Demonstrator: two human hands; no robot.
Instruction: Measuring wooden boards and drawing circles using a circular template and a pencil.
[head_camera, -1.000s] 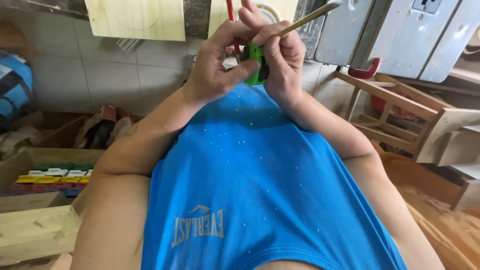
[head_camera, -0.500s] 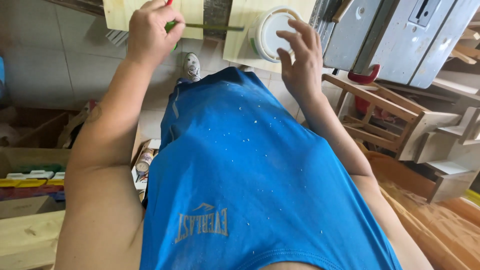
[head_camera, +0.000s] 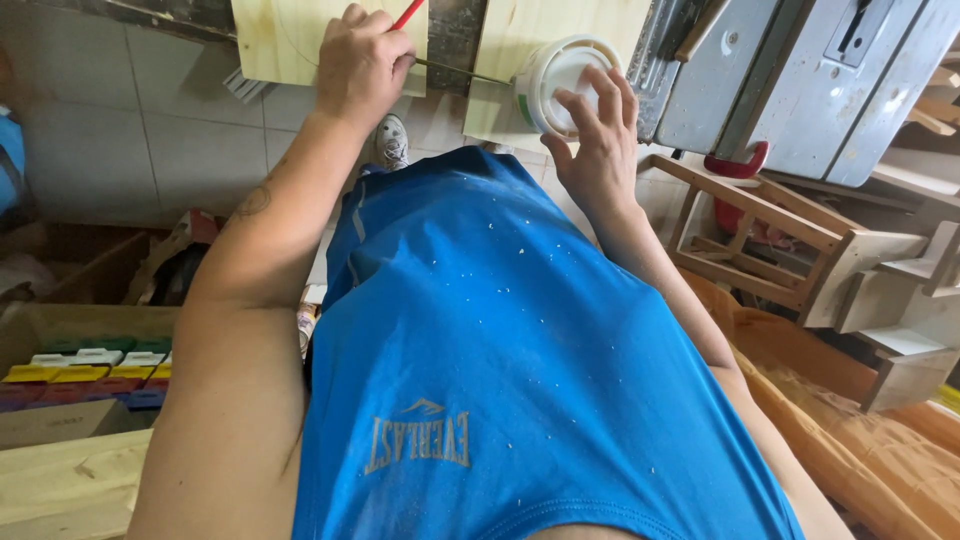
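From the head camera I look down my own front, over a blue sleeveless shirt (head_camera: 500, 360) speckled with pale dust. My left hand (head_camera: 362, 58) is clenched in a fist around a thin red pencil (head_camera: 406, 14), whose upper end sticks out above the knuckles; the fist rests against a pale square wooden board (head_camera: 275, 45) at the top edge of the view. A faint curved line runs across that board just left of the hand.

My right hand (head_camera: 592, 135) is spread, fingers curled over the rim of a round white plastic lid (head_camera: 560, 85) with a green edge, pressing it against a second pale wooden board (head_camera: 545, 30). The lid lies at the lower right of this board, touching it. A thin dark rod (head_camera: 460, 72) spans the gap between the two hands; I cannot tell what it is joined to.

To the right stands a grey metal machine housing (head_camera: 790, 80), with a red clamp handle (head_camera: 737, 165) under it and a small wooden frame (head_camera: 760, 235) beside. Below the left hand a white sneaker (head_camera: 391, 140) rests on the tiled floor (head_camera: 90, 140). At lower left lies a box of coloured blocks (head_camera: 85, 375).
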